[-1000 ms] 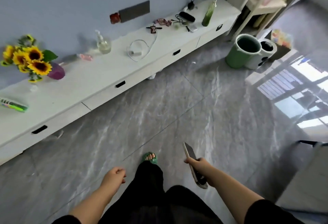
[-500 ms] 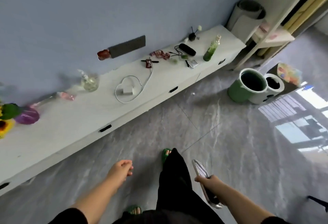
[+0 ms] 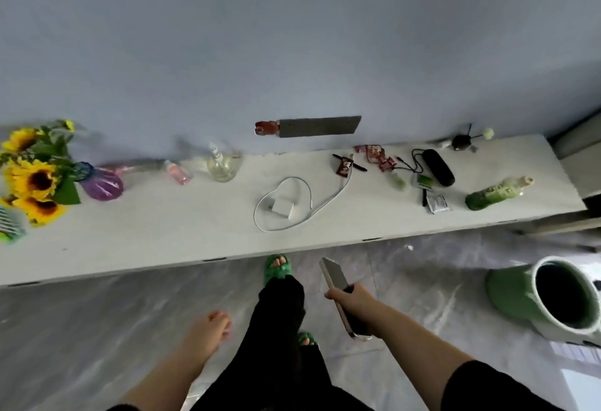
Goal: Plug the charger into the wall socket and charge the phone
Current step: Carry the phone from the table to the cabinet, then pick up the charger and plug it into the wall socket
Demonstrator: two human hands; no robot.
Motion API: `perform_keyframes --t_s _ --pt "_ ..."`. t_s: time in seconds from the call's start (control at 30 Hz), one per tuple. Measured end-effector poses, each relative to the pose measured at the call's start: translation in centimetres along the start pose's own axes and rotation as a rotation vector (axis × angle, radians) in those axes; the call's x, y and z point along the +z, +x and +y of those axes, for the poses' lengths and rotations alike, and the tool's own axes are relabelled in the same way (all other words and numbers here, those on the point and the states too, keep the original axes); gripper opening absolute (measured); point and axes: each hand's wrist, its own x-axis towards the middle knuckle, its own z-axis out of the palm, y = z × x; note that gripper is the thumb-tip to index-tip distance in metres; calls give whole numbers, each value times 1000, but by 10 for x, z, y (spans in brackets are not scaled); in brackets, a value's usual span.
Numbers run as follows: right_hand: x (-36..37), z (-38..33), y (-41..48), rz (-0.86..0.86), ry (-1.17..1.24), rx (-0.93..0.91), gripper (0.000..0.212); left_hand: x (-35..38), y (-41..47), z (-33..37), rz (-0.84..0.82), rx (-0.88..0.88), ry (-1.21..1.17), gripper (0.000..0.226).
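A white charger block (image 3: 282,208) lies on the long white cabinet top (image 3: 162,231), with its white cable (image 3: 312,205) looped around it. On the blue wall just above sits a grey socket strip (image 3: 318,126) with a red piece at its left end. My right hand (image 3: 354,301) is shut on the phone (image 3: 335,277), held edge-up over the floor in front of the cabinet. My left hand (image 3: 209,332) hangs low at the left, fingers loosely curled and holding nothing.
Sunflowers in a purple vase (image 3: 35,176) stand at the cabinet's left end. A glass bottle (image 3: 221,166), snack wrappers (image 3: 374,153), a black case (image 3: 437,166) and a green bottle (image 3: 494,194) lie along the top. A green bin (image 3: 520,290) stands on the floor at right.
I have walked up to the cabinet, so the charger and socket strip now lie straight ahead. Both hands stay low, and the phone is still in my right hand.
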Motion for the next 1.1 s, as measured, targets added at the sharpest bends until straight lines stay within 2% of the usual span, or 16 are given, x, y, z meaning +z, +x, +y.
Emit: perform_keyframes --t_s 0.13,0.23,0.37,0.47,0.63,0.9,1.0,1.1 --pt "-24 -41 36 1 -21 56 64 11 37 51 -23 7 -7 29" --pt "-44 -63 67 12 -38 110 65 22 71 96 -28 8 14 29" --pt "-66 -83 108 52 -42 110 63 44 114 143 -37 52 149 21" --pt "-83 -97 141 130 -96 121 70 69 142 173 -33 66 289 21" --pt "-102 -104 206 238 -169 181 78 119 194 193 -8 187 536 48" --pt "-115 -89 310 327 -370 202 85 201 277 215 166 390 1138 121" --pt "-110 -88 332 386 -400 174 86 212 301 220 209 409 1239 134" --pt "-101 -90 348 474 -393 167 89 216 317 216 236 399 1242 143"
